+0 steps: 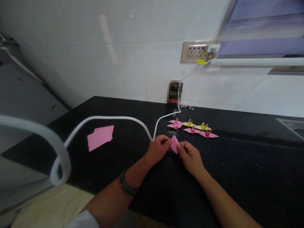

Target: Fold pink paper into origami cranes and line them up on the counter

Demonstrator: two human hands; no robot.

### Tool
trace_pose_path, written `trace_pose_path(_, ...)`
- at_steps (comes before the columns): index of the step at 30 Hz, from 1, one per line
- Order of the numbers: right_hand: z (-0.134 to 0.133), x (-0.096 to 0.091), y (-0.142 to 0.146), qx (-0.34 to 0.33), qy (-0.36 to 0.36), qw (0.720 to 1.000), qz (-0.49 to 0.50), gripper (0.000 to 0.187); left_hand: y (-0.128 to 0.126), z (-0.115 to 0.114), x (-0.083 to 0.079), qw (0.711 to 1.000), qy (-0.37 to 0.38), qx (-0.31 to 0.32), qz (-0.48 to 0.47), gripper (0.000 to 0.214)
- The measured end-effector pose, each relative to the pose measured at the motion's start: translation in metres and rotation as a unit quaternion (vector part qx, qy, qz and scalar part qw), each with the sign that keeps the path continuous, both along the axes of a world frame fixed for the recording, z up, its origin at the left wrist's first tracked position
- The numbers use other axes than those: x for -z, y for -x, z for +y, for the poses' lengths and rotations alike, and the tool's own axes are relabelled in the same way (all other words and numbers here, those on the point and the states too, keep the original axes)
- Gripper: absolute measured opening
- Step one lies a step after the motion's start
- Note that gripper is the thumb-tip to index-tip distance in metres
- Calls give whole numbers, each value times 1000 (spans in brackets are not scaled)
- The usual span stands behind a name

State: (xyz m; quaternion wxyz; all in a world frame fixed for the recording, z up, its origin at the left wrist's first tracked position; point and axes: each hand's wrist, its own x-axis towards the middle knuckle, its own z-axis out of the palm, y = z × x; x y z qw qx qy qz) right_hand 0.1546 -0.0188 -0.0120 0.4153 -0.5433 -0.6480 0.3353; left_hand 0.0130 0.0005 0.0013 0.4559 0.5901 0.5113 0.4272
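Note:
A small folded piece of pink paper [174,144] is pinched between both my hands above the black countertop [237,164]. My left hand [158,148] grips its left side with closed fingers, a dark band on that wrist. My right hand [190,156] holds its right edge, fingers closed. Just behind my hands several finished paper cranes [192,127], pink and yellow, lie in a row on the counter.
A stack of pink paper sheets [100,137] lies to the left on the counter. A white cable [111,118] loops from the near left across to a wall socket [197,52]. A small dark object [175,92] stands against the tiled wall. A sink edge [293,125] shows at the right.

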Motion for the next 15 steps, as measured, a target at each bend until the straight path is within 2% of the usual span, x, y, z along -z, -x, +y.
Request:
trace_pose_path(3, -1, -1, 0, -6, 3, 1000, 3, 22, -1, 2, 1, 994, 64, 9, -89, 29)
trace_pose_path(6, -1, -2, 0, -8, 3, 1000, 8, 22, 0, 4, 1, 979, 122, 56, -154, 34)
trace_pose_path(11, -2, -3, 0, -24, 4, 999, 45, 21, 2, 5, 2, 962, 172, 85, -192, 39)
trace_pose_path(15, -2, -4, 0, -35, 10, 998, 55, 20, 3, 3, 3, 955, 180, 104, -210, 36)
